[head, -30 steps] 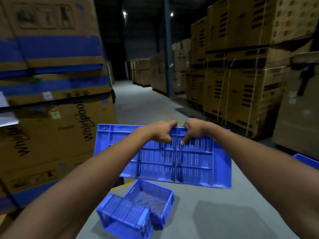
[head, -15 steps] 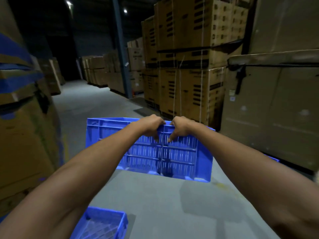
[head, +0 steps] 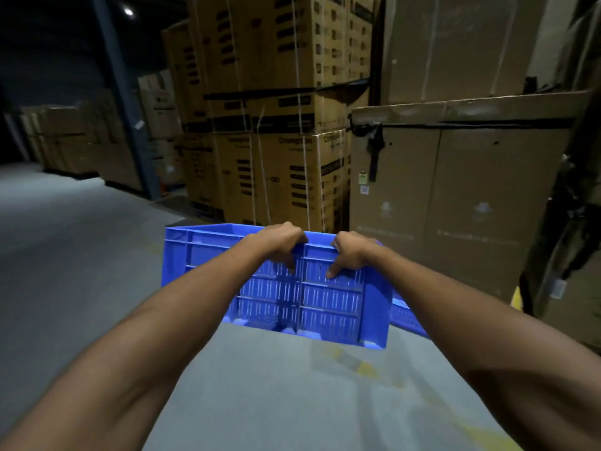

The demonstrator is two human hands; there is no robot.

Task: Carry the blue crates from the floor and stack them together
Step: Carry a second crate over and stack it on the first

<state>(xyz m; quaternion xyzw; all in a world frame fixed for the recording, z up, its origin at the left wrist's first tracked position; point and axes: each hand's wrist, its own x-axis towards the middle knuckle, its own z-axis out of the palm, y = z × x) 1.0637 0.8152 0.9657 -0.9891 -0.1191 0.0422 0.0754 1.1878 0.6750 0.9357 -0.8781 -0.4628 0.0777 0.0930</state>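
Both hands grip the near top rim of a blue crate (head: 328, 297), held clear of the grey floor (head: 65, 271) at arm's length — the left hand (head: 276, 244) and right hand (head: 353, 252) sit close together near the rim's middle, fingers curled over the edge and closed on it. Part of a second blue crate (head: 406, 315) shows just behind the carried one's right end, near stacked cardboard boxes (head: 455, 196).

crate (head: 328, 297): blue plastic, slotted, slight sheen | boxes (head: 279, 177): matt cardboard | floor (head: 81, 255): smooth matt concrete
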